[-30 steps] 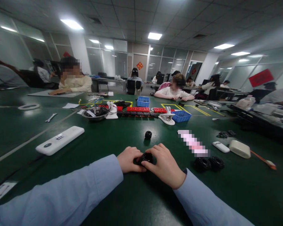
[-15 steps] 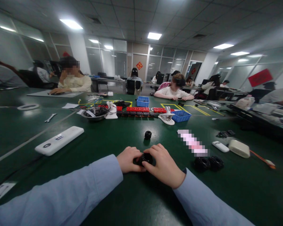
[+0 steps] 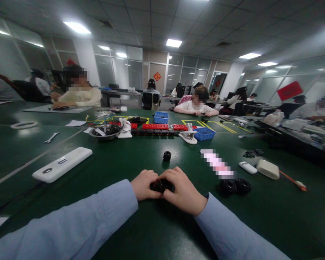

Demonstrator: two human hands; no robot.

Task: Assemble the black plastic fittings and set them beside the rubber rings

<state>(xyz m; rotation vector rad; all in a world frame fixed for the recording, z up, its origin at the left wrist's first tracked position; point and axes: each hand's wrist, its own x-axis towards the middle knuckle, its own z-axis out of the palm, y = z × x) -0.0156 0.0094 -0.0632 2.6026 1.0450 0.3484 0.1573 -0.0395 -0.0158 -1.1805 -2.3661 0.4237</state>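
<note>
My left hand (image 3: pixel 145 185) and my right hand (image 3: pixel 183 191) curl round a black ring-shaped part (image 3: pixel 164 185) low over the green table (image 3: pixel 141 231). The left fingers close on its left side. On the right side, my right fingers arch over the top, with the thumb at the near edge. Much of the part is hidden by the hands, and its exact kind is unclear. Just beyond them stands a smaller black round piece (image 3: pixel 167 156). To the right, a black ring-shaped piece (image 3: pixel 227 187) lies against a similar black piece (image 3: pixel 243 185).
A white power bank-like box (image 3: pixel 62 165) with a cable lies left, near a wrench (image 3: pixel 52 137). Farther back are a metal bowl (image 3: pixel 104 137), red blocks (image 3: pixel 155 126), a blue bin (image 3: pixel 204 134) and a white clamp (image 3: pixel 189 136). A cream box (image 3: pixel 268 169) is right. People sit around.
The view has turned slightly right, so everything sits farther left. My fingers have shifted on the black ring-shaped part, and the hands are closer together at the top.
</note>
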